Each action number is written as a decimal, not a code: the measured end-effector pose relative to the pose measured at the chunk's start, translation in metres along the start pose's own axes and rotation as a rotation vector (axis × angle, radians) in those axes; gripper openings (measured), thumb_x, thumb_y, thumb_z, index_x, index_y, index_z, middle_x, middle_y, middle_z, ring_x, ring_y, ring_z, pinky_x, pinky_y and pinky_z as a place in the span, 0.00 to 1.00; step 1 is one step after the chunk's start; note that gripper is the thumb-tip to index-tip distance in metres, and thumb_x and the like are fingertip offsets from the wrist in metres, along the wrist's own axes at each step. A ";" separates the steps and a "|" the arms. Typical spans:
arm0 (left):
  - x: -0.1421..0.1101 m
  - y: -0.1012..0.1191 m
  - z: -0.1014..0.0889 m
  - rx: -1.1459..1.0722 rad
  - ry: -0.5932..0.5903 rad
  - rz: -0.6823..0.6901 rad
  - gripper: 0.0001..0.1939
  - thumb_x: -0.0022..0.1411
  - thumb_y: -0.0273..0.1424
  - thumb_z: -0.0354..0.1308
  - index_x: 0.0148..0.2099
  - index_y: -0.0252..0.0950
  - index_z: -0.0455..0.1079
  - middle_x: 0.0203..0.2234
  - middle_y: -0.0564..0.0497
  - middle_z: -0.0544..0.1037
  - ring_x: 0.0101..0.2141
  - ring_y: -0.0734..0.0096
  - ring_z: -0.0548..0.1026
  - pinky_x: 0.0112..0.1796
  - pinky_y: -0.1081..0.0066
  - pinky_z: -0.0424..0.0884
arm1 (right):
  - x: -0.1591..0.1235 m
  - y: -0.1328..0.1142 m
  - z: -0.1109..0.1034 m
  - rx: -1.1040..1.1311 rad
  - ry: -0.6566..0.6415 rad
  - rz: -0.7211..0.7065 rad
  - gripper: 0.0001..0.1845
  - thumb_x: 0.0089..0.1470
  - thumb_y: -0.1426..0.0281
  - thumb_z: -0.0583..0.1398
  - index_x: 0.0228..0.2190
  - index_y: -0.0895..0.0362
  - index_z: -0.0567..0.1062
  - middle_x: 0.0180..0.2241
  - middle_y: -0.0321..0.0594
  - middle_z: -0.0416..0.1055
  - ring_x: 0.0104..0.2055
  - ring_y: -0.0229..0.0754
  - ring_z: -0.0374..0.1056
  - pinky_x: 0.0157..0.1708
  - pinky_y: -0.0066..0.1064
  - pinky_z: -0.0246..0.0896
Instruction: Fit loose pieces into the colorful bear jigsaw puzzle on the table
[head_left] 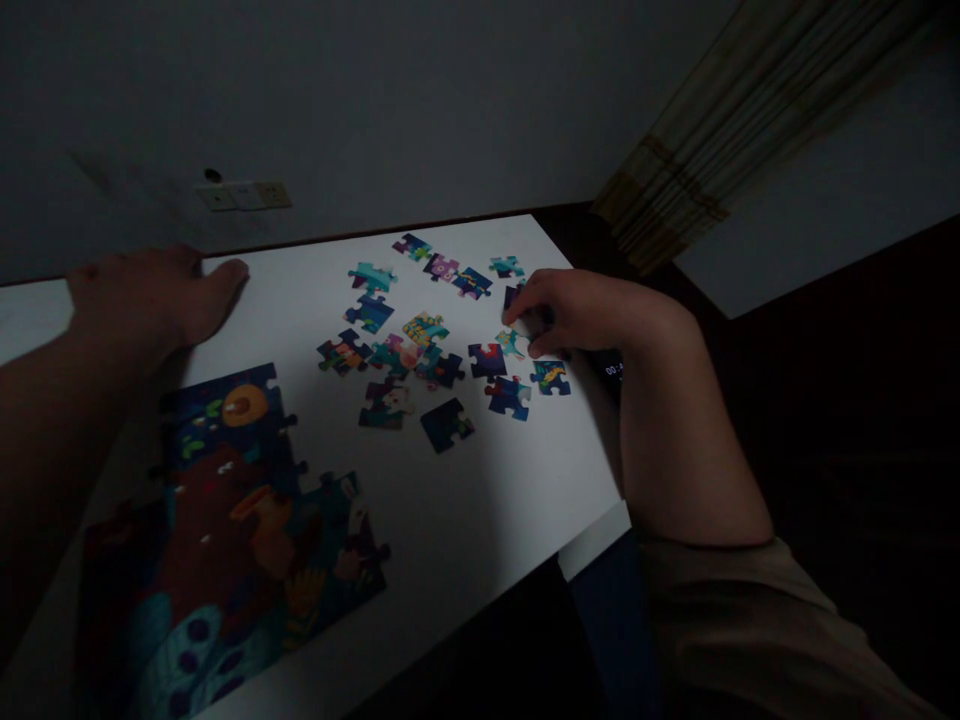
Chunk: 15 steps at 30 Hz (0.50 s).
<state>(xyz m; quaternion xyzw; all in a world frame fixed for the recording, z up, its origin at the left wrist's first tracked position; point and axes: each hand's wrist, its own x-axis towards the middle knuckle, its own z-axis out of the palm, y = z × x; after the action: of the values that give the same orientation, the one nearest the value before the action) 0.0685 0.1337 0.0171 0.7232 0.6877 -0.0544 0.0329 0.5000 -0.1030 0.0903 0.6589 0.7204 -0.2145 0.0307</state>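
Teal puzzle piece [513, 343] flat, no clear long axis, pinched in right hand [577, 312] grip; left hand [161, 290] spread.

Left hand [154, 295] laid flat, palm down, fingers extended. Right hand [581, 312] curled, fingertips [517, 320] pinched together, forearm bent inward.

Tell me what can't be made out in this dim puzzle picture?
Head view only:
- Piece under the right hand: the fingers cover it, so its picture and the grip are unclear.
- Assembled puzzle: its lower left is cut off by the frame edge and lost in shadow.
- Small lit display beside the right wrist: too small and partly hidden to read.
- Left hand: its palm side faces the table.
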 end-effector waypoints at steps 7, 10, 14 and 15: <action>-0.002 0.000 -0.001 0.014 -0.005 -0.018 0.65 0.72 0.72 0.31 0.83 0.26 0.73 0.82 0.23 0.71 0.78 0.13 0.69 0.77 0.28 0.62 | -0.003 -0.016 -0.002 -0.019 -0.011 0.019 0.21 0.58 0.70 0.76 0.53 0.49 0.89 0.51 0.44 0.88 0.49 0.54 0.83 0.47 0.40 0.74; -0.003 -0.002 -0.002 -0.003 -0.010 0.007 0.67 0.71 0.73 0.28 0.86 0.30 0.69 0.85 0.28 0.68 0.79 0.12 0.68 0.77 0.26 0.61 | -0.003 -0.019 -0.001 -0.002 0.005 0.014 0.25 0.57 0.72 0.76 0.56 0.48 0.88 0.51 0.43 0.89 0.49 0.54 0.83 0.48 0.41 0.75; -0.006 0.000 -0.004 -0.019 -0.024 -0.024 0.69 0.69 0.75 0.28 0.87 0.31 0.68 0.85 0.28 0.67 0.80 0.12 0.66 0.78 0.27 0.59 | 0.000 -0.019 0.002 0.011 -0.008 0.000 0.25 0.56 0.73 0.76 0.55 0.48 0.89 0.53 0.44 0.89 0.51 0.55 0.84 0.49 0.41 0.75; -0.005 0.000 -0.004 -0.029 -0.028 -0.031 0.69 0.68 0.75 0.29 0.87 0.31 0.68 0.85 0.28 0.68 0.80 0.11 0.66 0.78 0.27 0.59 | 0.001 -0.019 0.003 0.010 -0.019 -0.006 0.24 0.56 0.74 0.76 0.54 0.49 0.90 0.52 0.45 0.89 0.50 0.54 0.83 0.49 0.41 0.75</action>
<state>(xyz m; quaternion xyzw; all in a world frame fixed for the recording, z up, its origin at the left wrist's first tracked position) 0.0688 0.1290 0.0217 0.7113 0.6988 -0.0549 0.0520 0.4815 -0.1041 0.0929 0.6546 0.7211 -0.2243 0.0337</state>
